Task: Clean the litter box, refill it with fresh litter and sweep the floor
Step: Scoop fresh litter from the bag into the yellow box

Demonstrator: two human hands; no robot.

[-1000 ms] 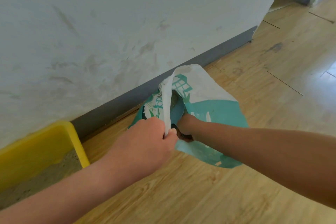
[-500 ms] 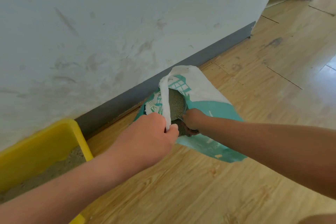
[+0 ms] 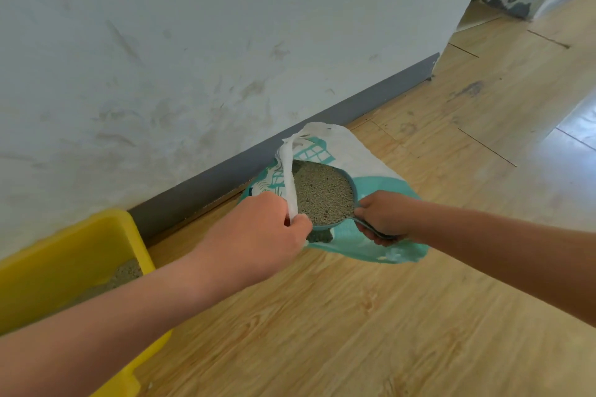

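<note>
Right hand (image 3: 383,216) grips scoop (image 3: 353,189) — bowl pointing wallward, level.

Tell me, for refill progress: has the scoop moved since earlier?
Yes. The scoop, in the right hand, has come up out of the litter bag.

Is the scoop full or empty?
Full. The scoop is filled to its rim with grey litter; the right hand grips its handle at the mouth of the bag, which the left hand pinches open.

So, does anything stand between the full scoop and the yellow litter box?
Yes. The left hand, gripping the bag's white edge, sits close beside the scoop on the litter box side. Past it, only floor shows.
</note>
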